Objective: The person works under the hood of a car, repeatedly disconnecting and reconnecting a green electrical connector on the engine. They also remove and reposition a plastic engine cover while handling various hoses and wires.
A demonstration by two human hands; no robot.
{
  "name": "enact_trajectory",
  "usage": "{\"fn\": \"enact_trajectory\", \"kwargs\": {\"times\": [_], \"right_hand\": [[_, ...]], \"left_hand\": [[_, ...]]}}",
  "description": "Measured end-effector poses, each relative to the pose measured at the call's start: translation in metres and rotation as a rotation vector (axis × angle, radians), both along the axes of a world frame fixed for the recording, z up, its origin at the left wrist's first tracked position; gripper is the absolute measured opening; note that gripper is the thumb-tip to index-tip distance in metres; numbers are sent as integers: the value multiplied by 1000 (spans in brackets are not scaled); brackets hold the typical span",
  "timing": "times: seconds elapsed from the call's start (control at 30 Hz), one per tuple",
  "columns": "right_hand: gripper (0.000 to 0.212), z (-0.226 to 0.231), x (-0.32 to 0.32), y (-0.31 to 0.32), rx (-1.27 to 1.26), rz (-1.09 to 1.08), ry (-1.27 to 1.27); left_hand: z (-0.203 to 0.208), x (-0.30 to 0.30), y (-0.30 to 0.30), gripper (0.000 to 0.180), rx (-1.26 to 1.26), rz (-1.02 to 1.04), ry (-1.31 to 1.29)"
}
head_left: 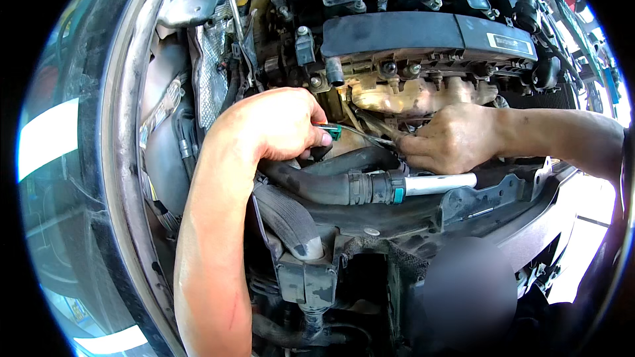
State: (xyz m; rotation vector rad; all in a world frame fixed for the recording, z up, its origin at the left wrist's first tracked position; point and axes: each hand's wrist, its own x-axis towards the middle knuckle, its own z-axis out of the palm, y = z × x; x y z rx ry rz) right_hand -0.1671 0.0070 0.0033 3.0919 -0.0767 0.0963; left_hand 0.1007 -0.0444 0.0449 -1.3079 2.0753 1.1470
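Note:
Inside a car's engine bay, my left hand (288, 125) reaches in from the lower left with its thumb and fingers pinched together. Between them is a small green connector (333, 132) with a bit of coloured wire at its top. A thin grey cable (362, 134) stretches from beside the connector toward my right hand. My right hand (453, 137) comes in from the right, its fingers curled closed in front of the tan metal manifold (423, 96). Slender dark strips (378, 124) stick out from its fingertips; their kind is unclear.
Below my hands runs a black coolant hose (311, 183) joined to a silver pipe (440, 184). The black engine cover (397, 33) lies beyond them. A metal bracket (486, 199) stands at the front right, and the dark fender (73, 172) borders the left.

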Motion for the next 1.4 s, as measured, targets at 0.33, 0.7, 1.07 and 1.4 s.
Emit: {"fn": "enact_trajectory", "kwargs": {"times": [0.33,0.7,1.07,1.4], "right_hand": [[10,33,67,-29,187,-124,323],[31,1,13,-2,425,-149,407],[25,12,34,-27,444,-278,16],[46,12,47,-28,176,-218,-295]], "left_hand": [[-2,8,1,25,-52,-12,5],[2,6,3,26,-71,7,-11],[4,11,2,26,-95,-17,-49],[21,-5,11,34,-174,-160,166]]}}
